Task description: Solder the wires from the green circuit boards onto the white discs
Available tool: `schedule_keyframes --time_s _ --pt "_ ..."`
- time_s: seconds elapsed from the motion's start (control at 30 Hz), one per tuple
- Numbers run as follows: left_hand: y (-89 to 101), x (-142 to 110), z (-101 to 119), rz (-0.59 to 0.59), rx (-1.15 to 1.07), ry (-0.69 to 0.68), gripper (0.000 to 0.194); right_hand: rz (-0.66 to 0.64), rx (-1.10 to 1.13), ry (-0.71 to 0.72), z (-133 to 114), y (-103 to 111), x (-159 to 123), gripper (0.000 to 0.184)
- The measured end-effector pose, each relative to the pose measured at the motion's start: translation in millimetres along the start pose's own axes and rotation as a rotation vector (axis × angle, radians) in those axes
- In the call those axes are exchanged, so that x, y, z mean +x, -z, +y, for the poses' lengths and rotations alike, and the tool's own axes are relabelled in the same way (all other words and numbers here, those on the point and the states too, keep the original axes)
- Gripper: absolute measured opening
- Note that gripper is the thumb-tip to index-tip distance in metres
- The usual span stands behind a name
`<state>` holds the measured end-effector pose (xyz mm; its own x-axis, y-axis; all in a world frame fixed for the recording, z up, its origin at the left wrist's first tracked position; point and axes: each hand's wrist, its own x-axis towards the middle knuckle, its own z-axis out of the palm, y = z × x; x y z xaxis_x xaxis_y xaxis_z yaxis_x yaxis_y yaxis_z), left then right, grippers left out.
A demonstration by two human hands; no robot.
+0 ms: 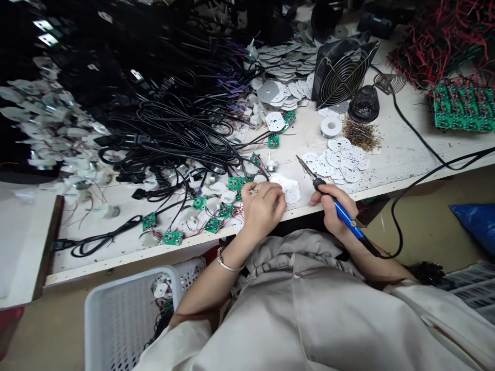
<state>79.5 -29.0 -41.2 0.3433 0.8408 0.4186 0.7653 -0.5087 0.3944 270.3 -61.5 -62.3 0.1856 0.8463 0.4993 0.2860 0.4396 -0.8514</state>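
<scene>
- Left hand (262,210): fingers pinched narrowly on a thin white perforated plate (292,191), at the front edge of the workbench (402,172)
- Right hand (335,208): closed around a blue-handled soldering iron (345,215), tip near the plate
- Handling (judged): plate light, stiff, likely fragile; take hold at the rim

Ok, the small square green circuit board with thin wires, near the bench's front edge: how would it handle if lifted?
The small square green circuit board is probably stiff and light, and being flat, unlikely to roll. Its thin wires look floppy and may snag on the black power cords.
</scene>
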Motion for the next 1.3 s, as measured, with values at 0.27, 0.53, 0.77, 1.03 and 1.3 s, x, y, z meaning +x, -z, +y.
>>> schedule_keyframes --time_s 0.27,0.53,0.77,1.03,1.3 --pt "-2.9 -2 -6 -0.034 -0.042 0.050 0.014 0.148 0.249 -0.190 13 4 -16 0.020" --pt "0.7 -5 -17 -0.069 -0.118 -0.019 0.011 0.079 0.124 -0.350 1 0 -13 0.036" --pt "0.0 -6 -18 -0.033 -0.128 -0.055 0.011 0.030 0.092 -0.408 3 -1 -16 0.036" --pt "0.3 -6 -19 -0.059 -0.115 -0.038 0.011 -0.016 0.073 -0.350 7 0 -20 0.033" --pt "0.7 -5 -18 -0.057 -0.119 -0.033 0.011 -0.086 -0.004 -0.220 16 3 -23 0.028"
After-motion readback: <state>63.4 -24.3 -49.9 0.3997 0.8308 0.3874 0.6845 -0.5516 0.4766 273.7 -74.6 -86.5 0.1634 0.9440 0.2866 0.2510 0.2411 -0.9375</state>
